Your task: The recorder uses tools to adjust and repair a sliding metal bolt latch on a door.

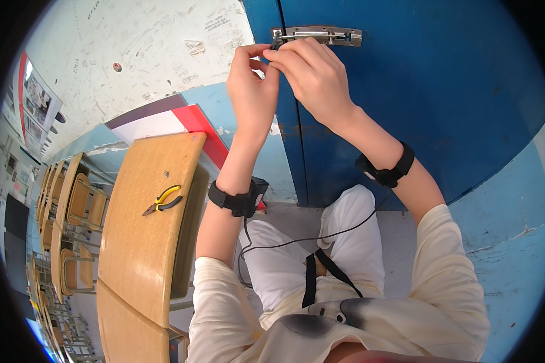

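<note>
A silver slide bolt is fixed across the upper part of a blue door, its left end at the gap by the frame. Below that end is a small dark thing, mostly covered by my fingers; its kind cannot be made out. My left hand comes from the left, its fingertips closed in a pinch at the dark thing. From the right, my right hand meets it, fingers bent and pressed together. Whatever the right fingertips grip is hidden behind them.
To my left stands a wooden desk with yellow-and-black pliers on top. Red and white boards lean behind it on the marked wall. Chairs and desks line the far left. A cable hangs between my arms.
</note>
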